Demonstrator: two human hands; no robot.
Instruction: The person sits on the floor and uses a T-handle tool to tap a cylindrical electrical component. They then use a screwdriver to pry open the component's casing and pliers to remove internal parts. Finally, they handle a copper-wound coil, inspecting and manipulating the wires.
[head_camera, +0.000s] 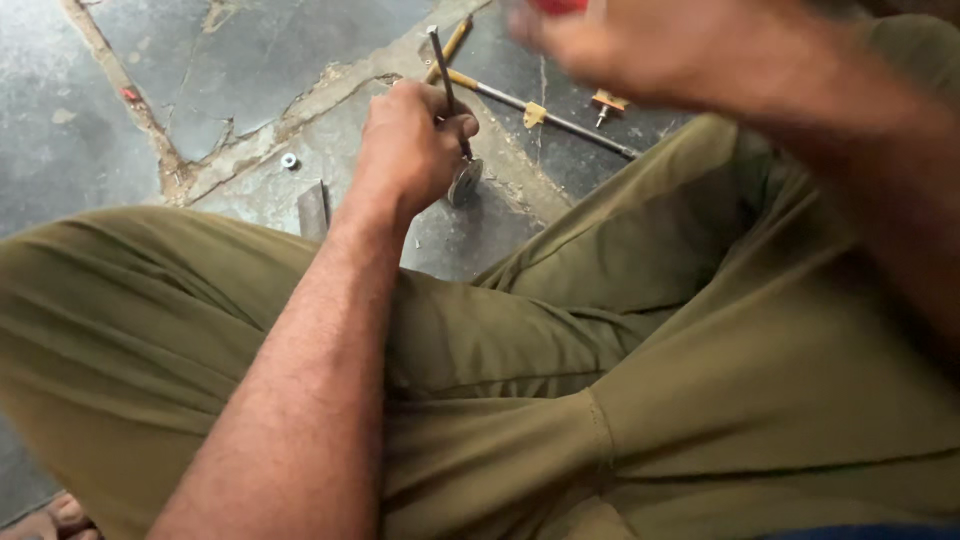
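Observation:
My left hand (410, 145) is closed around a thin dark metal rod (440, 60) that stands almost upright, its lower end on a small round metal piece (465, 182) resting on the stone floor. My right hand (640, 50) is raised at the top of the view, blurred by motion, and grips something with a red end (558, 6) that is mostly cut off by the frame. Both arms reach out over my legs in olive-green trousers (600, 350).
On the cracked grey stone floor (230, 70) lie a long metal rod with yellow fittings (540, 112), a small yellow winged part (606, 100), a metal nut (289, 160), a flat dark metal strip (313, 210) and a tiny red bit (130, 94).

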